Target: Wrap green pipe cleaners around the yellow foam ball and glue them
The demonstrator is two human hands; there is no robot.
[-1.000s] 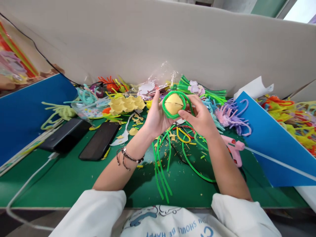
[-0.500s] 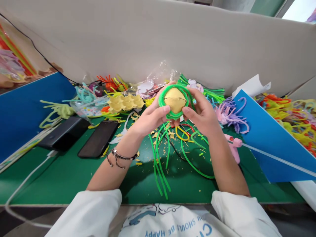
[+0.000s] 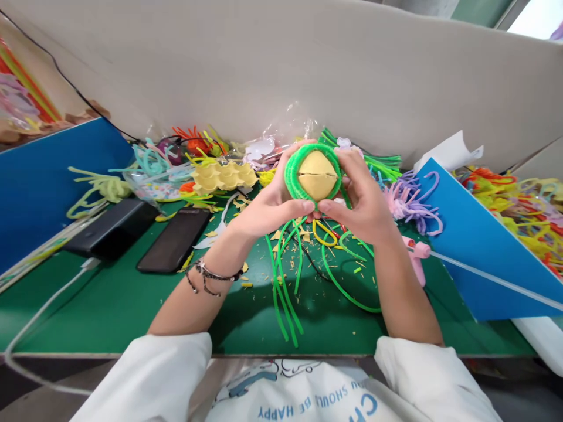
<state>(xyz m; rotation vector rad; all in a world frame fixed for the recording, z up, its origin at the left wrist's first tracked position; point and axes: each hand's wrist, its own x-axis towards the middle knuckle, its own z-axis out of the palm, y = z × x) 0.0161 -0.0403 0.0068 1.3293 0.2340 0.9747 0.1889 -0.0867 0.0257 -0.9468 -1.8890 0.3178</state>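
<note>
Between my two hands, above the table, is a round piece with a yellow core (image 3: 317, 181) that has a crack-like seam across it. A ring of green pipe cleaners (image 3: 294, 173) is wound around this core. My left hand (image 3: 281, 202) grips the ring from the left, its thumb along the lower edge. On the other side my right hand (image 3: 358, 196) is closed on the ring, thumb tip close to the left thumb. The fingers behind the piece are mostly hidden. Loose green pipe cleaners (image 3: 281, 293) lie on the table below.
A phone (image 3: 175, 240) and a black box with a white cable (image 3: 112, 228) lie left. A yellow egg-carton piece (image 3: 224, 177) sits behind them. At right are a pink glue gun (image 3: 417, 258), purple pipe cleaners (image 3: 413, 199) and a blue panel (image 3: 488, 258). Yellow-handled scissors (image 3: 325, 233) lie among scraps.
The green-ringed piece has tilted and shifted slightly right and up. Both thumbs have slid together along its lower edge, and the loose green strand at its right has dropped behind it.
</note>
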